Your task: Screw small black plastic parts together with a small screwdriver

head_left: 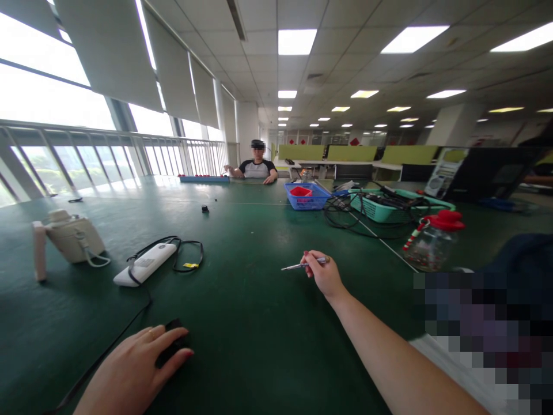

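My left hand (138, 363) rests near the bottom left on the green table (242, 311), fingers curled over a small black object (173, 346) with a black cable running from it. My right hand (324, 275) is stretched out over the middle of the table, pinching a thin silver pen-like tool (300, 266) that points left. A white power bank (144, 264) with a looped black cable lies ahead of the left hand.
A cream device (71, 236) stands at the left. A blue basket (307, 197), a green basket of cables (384, 208) and a clear jar with a red lid (432, 242) sit at the right. Another person (258, 167) sits at the far side.
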`<action>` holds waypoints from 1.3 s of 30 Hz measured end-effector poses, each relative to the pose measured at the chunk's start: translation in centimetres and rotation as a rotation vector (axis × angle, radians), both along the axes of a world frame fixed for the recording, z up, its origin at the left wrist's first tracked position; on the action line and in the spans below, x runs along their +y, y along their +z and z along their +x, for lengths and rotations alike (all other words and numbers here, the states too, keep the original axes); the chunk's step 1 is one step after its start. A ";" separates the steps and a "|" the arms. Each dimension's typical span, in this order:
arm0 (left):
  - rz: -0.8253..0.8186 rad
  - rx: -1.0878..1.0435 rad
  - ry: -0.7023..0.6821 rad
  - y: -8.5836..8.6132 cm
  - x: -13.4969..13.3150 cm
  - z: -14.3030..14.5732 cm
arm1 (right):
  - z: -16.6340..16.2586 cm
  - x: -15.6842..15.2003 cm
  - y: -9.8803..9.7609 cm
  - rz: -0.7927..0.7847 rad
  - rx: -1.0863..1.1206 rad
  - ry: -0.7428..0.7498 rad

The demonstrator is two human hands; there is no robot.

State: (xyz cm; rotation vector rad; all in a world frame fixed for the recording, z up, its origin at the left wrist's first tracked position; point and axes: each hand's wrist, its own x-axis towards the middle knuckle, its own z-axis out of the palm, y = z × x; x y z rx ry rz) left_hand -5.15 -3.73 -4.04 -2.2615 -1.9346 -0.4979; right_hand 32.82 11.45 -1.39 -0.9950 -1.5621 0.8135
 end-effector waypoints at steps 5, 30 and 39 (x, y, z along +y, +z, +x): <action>0.108 -0.074 0.038 -0.2 -0.1 -1.6 | -0.1 -0.1 0.0 0.002 0.040 -0.008; 0.197 -0.085 -0.011 -5.1 1.7 -3.7 | 3.0 2.5 -0.3 -0.487 1.097 -0.338; 0.210 -0.150 0.015 -4.9 1.8 -3.5 | 3.0 2.7 -0.4 -0.483 1.080 -0.311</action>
